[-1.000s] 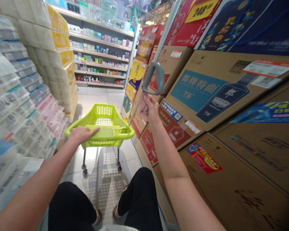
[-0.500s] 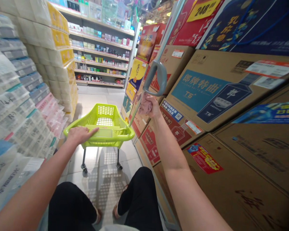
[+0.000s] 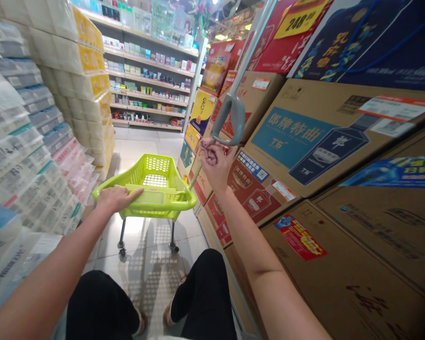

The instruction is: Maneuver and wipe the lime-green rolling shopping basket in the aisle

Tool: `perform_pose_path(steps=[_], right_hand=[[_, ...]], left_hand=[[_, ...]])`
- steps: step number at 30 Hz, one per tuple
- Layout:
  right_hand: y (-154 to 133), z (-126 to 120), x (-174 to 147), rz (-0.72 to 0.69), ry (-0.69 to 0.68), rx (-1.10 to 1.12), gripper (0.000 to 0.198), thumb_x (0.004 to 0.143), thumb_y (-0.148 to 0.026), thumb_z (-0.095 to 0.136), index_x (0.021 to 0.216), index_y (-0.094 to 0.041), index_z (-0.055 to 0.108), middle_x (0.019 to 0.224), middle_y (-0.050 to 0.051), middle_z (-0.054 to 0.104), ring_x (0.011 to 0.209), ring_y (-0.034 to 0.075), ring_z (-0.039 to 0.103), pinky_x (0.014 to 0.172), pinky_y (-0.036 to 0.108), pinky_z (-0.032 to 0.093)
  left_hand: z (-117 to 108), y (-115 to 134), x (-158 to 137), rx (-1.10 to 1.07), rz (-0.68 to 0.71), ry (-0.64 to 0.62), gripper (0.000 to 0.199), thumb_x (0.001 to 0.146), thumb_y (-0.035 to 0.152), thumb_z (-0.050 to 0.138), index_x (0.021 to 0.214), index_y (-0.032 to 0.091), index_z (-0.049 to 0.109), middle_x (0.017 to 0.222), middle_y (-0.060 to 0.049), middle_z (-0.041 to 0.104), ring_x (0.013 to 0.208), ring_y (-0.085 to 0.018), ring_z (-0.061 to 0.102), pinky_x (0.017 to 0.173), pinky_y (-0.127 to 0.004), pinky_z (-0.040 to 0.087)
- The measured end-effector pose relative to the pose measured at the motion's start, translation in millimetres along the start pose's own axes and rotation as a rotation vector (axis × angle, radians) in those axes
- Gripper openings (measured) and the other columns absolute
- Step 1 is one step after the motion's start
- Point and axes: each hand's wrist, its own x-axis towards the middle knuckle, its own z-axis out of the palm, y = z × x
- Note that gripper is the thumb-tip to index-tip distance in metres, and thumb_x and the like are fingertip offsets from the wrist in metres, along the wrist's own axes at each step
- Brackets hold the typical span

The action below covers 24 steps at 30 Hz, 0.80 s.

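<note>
While the L hand [image 3: 117, 198] rests on the near rim of the green cart [image 3: 186, 203], left of center in the pic, the R hand [image 3: 217, 163] holds a pink cloth [image 3: 209, 150] just under the gray loop [image 3: 238, 118], a bit right of center. I'd guess the step now is rubbing w/ the cloth where the loop meets the pole [image 3: 253, 47], which slants to the top edge of the frame. Can't tell if the cloth goes all the way round, bc the fingers hide part of it. For the next bit of rubbing, the R hand prob. needs to keep its pinch on the cloth & press it snug, and the L hand could help keep the cart from rolling. The R hand is bent, its fingers narrow around the bunched cloth. The R arm [image 3: 258, 255] comes up from the bottom right, close to the brown boxes [image 3: 340, 222]. The L arm [image 3: 63, 269] reaches up from the bottom left, past the white packs [image 3: 53, 189]. The L hand lies palm down w/ its thumb out to the right; its fingertips are hidden, so can't tell how tight it holds.
</note>
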Motion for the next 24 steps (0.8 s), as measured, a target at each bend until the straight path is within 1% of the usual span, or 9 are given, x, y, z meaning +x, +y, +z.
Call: perform_pose_path(steps=[4,6,8,10,13,15,17,21,24], right_hand=[[-6,11,-20,-0.115,-0.207,-0.414,0.044,0.092,-0.024,0.043,0.136,-0.024,0.052,0.127,0.016,0.043,0.121,0.029,0.043,0.097,0.043,0.044],[-2,15,-32,-0.150,-0.334,-0.531,0.048,0.092,-0.021,0.041,0.140,-0.022,0.047,0.121,0.017,0.047,0.116,0.030,0.044,0.093,0.043,0.045],[0,13,-33,-0.179,-0.399,-0.592,0.046,0.092,-0.020,0.042,0.137,-0.018,0.049,0.115,0.018,0.050,0.110,0.029,0.046,0.089,0.041,0.047],[-2,6,-22,-0.201,-0.374,-0.612,0.045,0.091,-0.018,0.043,0.135,-0.018,0.051,0.115,0.018,0.050,0.109,0.029,0.045,0.086,0.039,0.048],[-8,-3,-1,-0.211,-0.228,-0.606,0.051,0.091,-0.020,0.043,0.142,-0.020,0.042,0.125,0.018,0.045,0.114,0.030,0.043,0.086,0.041,0.049],[-11,-1,0,-0.191,-0.191,-0.612,0.054,0.091,-0.021,0.043,0.145,-0.020,0.037,0.125,0.019,0.044,0.114,0.032,0.043,0.086,0.043,0.049],[-11,7,-15,-0.152,-0.254,-0.637,0.052,0.092,-0.020,0.042,0.144,-0.016,0.039,0.119,0.021,0.047,0.110,0.032,0.046,0.082,0.042,0.051],[-7,17,-48,-0.088,-0.478,-0.701,0.041,0.091,-0.019,0.043,0.131,-0.015,0.053,0.111,0.020,0.052,0.100,0.028,0.049,0.071,0.035,0.053],[-10,5,-37,-0.089,-0.456,-0.700,0.037,0.091,-0.023,0.046,0.127,-0.018,0.055,0.111,0.017,0.051,0.098,0.026,0.051,0.069,0.033,0.053]], left_hand=[[2,4,4,-0.021,-0.014,-0.010,0.100,0.071,0.086,0.005,0.095,0.018,0.075,0.109,-0.021,0.070,0.103,-0.039,0.063,0.084,-0.047,0.047],[3,7,6,-0.023,-0.006,-0.012,0.099,0.072,0.085,0.005,0.095,0.018,0.075,0.108,-0.020,0.070,0.103,-0.038,0.063,0.085,-0.046,0.047],[4,9,6,-0.018,0.013,-0.004,0.097,0.074,0.083,0.006,0.096,0.018,0.075,0.107,-0.020,0.071,0.103,-0.038,0.063,0.085,-0.046,0.047],[5,12,7,-0.011,0.018,0.003,0.097,0.075,0.082,0.006,0.098,0.018,0.074,0.107,-0.021,0.071,0.104,-0.038,0.063,0.085,-0.046,0.047],[4,13,8,0.001,-0.001,0.001,0.100,0.074,0.083,0.004,0.098,0.017,0.074,0.107,-0.021,0.070,0.104,-0.038,0.063,0.084,-0.045,0.047],[3,14,8,0.003,-0.007,-0.004,0.102,0.072,0.085,0.003,0.097,0.017,0.074,0.109,-0.021,0.070,0.104,-0.038,0.063,0.084,-0.045,0.047],[3,15,7,-0.003,-0.002,-0.007,0.103,0.071,0.087,0.003,0.096,0.018,0.075,0.109,-0.020,0.070,0.103,-0.037,0.064,0.083,-0.044,0.047],[3,19,5,-0.025,0.008,-0.001,0.102,0.071,0.086,0.003,0.094,0.018,0.075,0.107,-0.020,0.070,0.101,-0.038,0.064,0.082,-0.045,0.047],[3,21,5,-0.025,0.014,0.004,0.102,0.072,0.085,0.003,0.095,0.018,0.075,0.107,-0.020,0.071,0.102,-0.038,0.064,0.082,-0.045,0.048]])
